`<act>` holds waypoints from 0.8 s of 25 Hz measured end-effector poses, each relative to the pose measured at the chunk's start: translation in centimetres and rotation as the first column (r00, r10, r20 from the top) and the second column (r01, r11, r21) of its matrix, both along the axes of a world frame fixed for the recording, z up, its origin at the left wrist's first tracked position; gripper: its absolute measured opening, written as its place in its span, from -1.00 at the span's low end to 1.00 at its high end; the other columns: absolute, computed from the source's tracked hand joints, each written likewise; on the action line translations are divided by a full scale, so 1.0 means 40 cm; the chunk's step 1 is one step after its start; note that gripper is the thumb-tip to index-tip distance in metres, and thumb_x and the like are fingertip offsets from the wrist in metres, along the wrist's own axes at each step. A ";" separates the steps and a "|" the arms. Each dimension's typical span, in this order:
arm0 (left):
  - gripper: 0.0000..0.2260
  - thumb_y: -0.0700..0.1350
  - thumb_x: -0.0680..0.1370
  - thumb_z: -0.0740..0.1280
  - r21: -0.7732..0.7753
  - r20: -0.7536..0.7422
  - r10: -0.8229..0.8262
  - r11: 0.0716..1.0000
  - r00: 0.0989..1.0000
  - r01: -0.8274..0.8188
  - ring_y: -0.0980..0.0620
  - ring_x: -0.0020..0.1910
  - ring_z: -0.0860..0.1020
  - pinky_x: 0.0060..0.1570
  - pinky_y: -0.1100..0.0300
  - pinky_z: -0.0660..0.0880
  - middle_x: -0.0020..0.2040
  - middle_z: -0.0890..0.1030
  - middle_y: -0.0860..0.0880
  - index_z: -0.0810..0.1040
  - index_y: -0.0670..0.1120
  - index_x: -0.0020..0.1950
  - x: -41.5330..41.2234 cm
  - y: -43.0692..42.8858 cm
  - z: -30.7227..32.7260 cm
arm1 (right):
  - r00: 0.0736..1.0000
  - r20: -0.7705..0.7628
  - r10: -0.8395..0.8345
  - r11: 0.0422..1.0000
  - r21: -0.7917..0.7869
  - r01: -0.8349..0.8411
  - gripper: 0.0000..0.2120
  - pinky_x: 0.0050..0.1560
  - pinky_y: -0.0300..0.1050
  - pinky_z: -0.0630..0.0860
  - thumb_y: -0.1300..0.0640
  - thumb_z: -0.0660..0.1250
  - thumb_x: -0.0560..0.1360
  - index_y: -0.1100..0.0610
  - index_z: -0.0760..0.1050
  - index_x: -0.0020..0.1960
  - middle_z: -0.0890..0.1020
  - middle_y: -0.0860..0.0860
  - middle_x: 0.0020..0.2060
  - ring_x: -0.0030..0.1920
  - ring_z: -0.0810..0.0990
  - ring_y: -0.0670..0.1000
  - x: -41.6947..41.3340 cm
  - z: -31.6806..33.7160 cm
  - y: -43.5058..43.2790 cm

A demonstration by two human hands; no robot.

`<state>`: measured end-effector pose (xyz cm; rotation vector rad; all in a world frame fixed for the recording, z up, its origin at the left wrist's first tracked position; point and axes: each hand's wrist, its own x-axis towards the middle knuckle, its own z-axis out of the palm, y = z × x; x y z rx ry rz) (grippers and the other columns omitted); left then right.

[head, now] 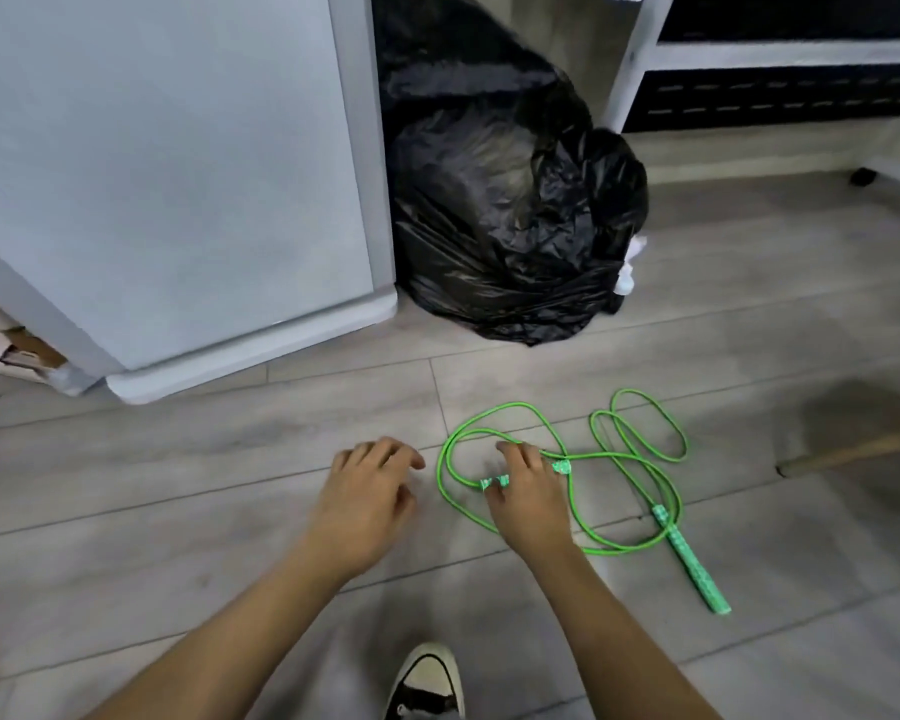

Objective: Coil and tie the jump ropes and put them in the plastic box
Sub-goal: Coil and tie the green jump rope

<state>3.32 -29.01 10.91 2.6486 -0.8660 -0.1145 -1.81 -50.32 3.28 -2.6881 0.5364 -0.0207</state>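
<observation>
Shoe (427,678) sits short of jump rope (689,561), right grip (528,504) curls round its handle (494,482), left grip (370,504) spread beside it: best lift, loop evenly.

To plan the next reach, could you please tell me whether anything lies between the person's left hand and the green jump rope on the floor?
Nothing visible does: only bare grey plank floor separates the left hand from the bright green cord jump rope. The right hand grips one patterned handle. The plastic box is out of view.
</observation>
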 end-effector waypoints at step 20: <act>-0.68 0.01 0.31 0.17 0.269 -0.182 0.090 0.962 0.979 -0.039 -0.10 -0.14 0.59 -0.19 0.01 0.54 -0.06 0.58 0.04 0.57 0.09 0.00 0.111 0.059 -0.334 | 0.884 -0.370 0.285 0.946 0.257 -0.197 -0.53 0.43 0.00 0.29 0.18 0.16 0.62 -0.02 0.31 0.51 0.20 0.21 0.51 0.48 0.25 0.22 0.284 -0.370 0.181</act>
